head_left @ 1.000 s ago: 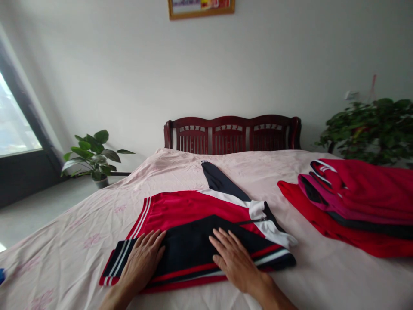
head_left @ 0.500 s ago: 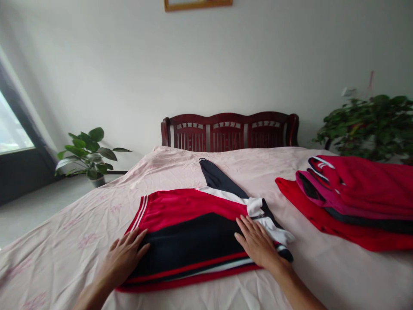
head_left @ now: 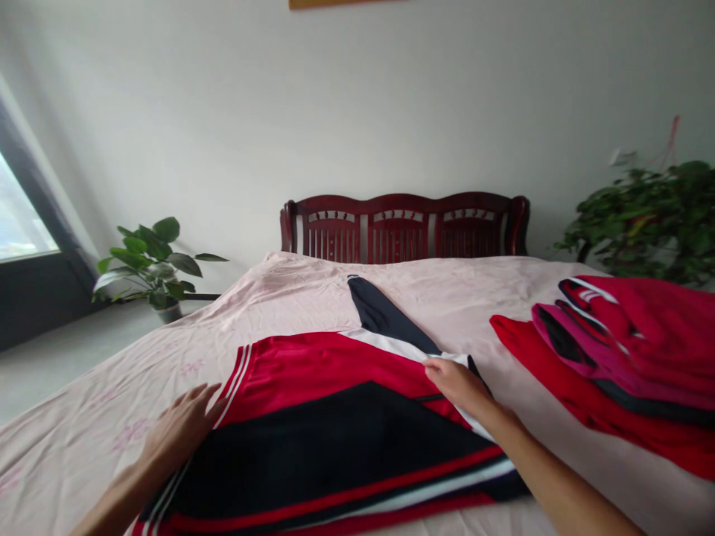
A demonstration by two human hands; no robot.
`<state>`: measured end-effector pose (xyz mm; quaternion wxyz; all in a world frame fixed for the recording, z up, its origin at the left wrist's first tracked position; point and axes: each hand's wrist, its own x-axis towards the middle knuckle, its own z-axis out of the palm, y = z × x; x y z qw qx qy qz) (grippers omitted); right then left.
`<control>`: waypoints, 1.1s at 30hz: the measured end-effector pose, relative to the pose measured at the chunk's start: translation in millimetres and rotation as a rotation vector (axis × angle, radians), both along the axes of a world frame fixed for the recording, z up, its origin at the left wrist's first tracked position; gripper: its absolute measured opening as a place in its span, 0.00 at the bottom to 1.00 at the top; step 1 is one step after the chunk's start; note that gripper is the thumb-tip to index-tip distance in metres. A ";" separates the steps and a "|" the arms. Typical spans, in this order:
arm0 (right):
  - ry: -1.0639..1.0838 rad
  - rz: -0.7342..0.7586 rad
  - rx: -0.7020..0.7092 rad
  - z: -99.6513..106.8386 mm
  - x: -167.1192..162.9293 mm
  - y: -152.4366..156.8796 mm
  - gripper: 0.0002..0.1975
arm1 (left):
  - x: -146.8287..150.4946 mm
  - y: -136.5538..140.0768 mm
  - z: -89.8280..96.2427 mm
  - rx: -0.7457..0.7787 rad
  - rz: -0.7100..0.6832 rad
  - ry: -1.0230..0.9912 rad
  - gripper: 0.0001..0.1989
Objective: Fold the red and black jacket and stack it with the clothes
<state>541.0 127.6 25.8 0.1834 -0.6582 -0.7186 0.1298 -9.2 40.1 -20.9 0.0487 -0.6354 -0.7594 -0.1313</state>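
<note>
A red, navy and white jacket (head_left: 313, 439) lies spread on the bed, its striped hem to the left. One navy sleeve (head_left: 385, 309) stretches away from me toward the headboard. My left hand (head_left: 182, 424) is open, fingers extended, resting at the white-striped hem and partly on the sheet. At the white collar end, my right hand (head_left: 459, 383) has its fingers closed on the jacket's fabric. Part of the collar is hidden behind that hand and forearm.
On the right of the bed is a stack of folded red and pink clothes (head_left: 648, 357). A pale pink sheet (head_left: 302, 298) covers the bed, with a dark wooden headboard (head_left: 399, 231) behind. Potted plants (head_left: 159, 260) stand on either side.
My right hand has gone from lying flat on the jacket to closing on its collar end. My left hand has slid left to the hem. The jacket now lies flatter, its near side closer to me.
</note>
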 end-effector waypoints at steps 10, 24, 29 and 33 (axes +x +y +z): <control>-0.062 -0.228 -0.043 4.0 -15.4 113.1 0.23 | 53.6 143.0 38.9 -0.001 -0.125 -0.074 0.23; 0.264 -0.252 -0.139 -24.5 -15.0 164.0 0.21 | 51.5 203.6 16.0 -0.207 -0.187 -0.139 0.21; 0.522 -0.085 -0.058 -5.1 -8.4 153.3 0.17 | 51.6 185.4 20.3 -0.106 -0.152 -0.164 0.10; 0.716 0.070 -0.058 9.5 17.8 122.9 0.21 | 42.8 142.4 24.4 0.017 -0.169 -0.175 0.11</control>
